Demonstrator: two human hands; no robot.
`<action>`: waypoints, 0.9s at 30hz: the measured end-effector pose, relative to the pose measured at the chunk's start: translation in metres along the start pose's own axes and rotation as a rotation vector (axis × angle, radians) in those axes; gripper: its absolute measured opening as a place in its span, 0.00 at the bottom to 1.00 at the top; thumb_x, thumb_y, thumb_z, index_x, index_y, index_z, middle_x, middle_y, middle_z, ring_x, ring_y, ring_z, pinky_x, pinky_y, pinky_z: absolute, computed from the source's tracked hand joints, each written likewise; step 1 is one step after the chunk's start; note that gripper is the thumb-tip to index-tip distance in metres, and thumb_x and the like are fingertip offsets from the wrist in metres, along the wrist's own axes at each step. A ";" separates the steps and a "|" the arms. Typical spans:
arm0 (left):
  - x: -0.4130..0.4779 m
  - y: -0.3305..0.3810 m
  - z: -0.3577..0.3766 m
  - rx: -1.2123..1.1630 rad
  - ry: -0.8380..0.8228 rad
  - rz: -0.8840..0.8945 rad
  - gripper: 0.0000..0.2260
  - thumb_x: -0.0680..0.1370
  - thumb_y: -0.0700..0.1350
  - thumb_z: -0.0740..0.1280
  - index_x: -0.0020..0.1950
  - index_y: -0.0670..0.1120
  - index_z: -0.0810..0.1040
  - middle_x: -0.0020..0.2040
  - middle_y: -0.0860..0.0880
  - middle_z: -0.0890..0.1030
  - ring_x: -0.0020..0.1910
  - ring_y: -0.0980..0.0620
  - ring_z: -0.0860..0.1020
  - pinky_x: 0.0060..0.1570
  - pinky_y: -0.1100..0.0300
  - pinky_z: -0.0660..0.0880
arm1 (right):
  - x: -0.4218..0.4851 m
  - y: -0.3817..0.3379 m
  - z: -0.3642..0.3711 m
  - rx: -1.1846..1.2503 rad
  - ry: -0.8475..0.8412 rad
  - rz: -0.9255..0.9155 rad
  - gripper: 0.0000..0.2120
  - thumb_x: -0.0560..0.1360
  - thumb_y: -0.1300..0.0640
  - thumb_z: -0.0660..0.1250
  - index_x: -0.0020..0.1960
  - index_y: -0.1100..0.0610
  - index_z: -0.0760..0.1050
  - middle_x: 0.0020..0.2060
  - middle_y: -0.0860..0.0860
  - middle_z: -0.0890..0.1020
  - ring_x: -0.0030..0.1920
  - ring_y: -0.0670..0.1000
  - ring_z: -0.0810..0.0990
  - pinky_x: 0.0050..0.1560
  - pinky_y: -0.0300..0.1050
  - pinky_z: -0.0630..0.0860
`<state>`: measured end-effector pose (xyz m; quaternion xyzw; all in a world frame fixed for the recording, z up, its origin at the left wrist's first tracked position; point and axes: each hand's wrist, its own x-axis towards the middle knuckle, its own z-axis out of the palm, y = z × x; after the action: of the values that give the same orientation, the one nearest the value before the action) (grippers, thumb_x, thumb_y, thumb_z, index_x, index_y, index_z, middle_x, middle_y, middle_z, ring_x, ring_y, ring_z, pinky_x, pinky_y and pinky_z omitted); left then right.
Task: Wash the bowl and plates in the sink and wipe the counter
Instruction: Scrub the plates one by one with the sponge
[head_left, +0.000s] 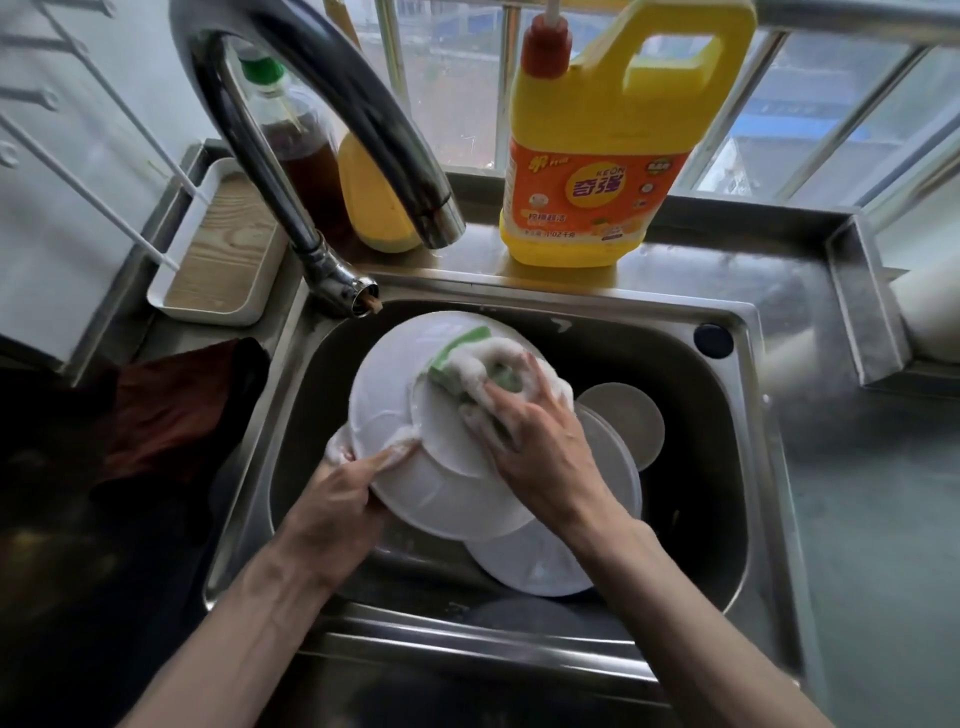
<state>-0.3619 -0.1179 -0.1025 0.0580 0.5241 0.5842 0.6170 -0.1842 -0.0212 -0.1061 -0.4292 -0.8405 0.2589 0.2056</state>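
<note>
Hands (337, 499) (535, 441) soaping plate (389, 400) with sponge (460, 347), KEON jug (597, 130)

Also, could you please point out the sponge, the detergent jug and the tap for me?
sponge (460, 345), head view, green edge
detergent jug (597, 187), head view, orange label
tap (441, 223), head view, spout end

Readable text: one label.
Tall yellow plastic detergent jug (597, 104), 12 o'clock of the steel sink (761, 467): orange label (597, 192) reads "KEON", "奇强"; small print blurred.

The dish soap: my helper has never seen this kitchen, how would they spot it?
Start at the steel sink; bottles stand on the ledge behind it. The dish soap is right of the faucet. Alone among them it is a handled yellow jug with an orange label and red cap.
</note>
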 end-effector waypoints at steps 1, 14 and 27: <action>0.001 0.000 -0.001 -0.008 -0.008 0.009 0.27 0.75 0.36 0.74 0.74 0.39 0.72 0.65 0.35 0.80 0.62 0.41 0.81 0.52 0.52 0.83 | 0.002 0.000 -0.001 -0.027 0.026 0.024 0.17 0.82 0.48 0.66 0.71 0.43 0.75 0.72 0.51 0.68 0.69 0.58 0.68 0.64 0.56 0.70; -0.002 0.011 -0.018 0.201 -0.151 -0.050 0.41 0.64 0.43 0.84 0.73 0.44 0.71 0.66 0.36 0.80 0.60 0.41 0.83 0.50 0.53 0.83 | 0.019 0.006 -0.031 0.550 0.151 0.446 0.13 0.85 0.49 0.57 0.59 0.33 0.77 0.57 0.42 0.72 0.67 0.45 0.67 0.68 0.45 0.67; 0.017 0.038 0.017 0.497 -0.230 -0.050 0.29 0.63 0.35 0.80 0.63 0.38 0.80 0.57 0.35 0.84 0.53 0.40 0.84 0.52 0.50 0.83 | 0.033 0.001 -0.016 0.155 -0.074 0.225 0.23 0.80 0.39 0.59 0.72 0.44 0.73 0.72 0.54 0.69 0.66 0.58 0.70 0.67 0.57 0.70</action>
<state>-0.3786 -0.0837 -0.0790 0.2608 0.5791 0.4120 0.6534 -0.1928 0.0110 -0.0898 -0.4936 -0.7716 0.3603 0.1768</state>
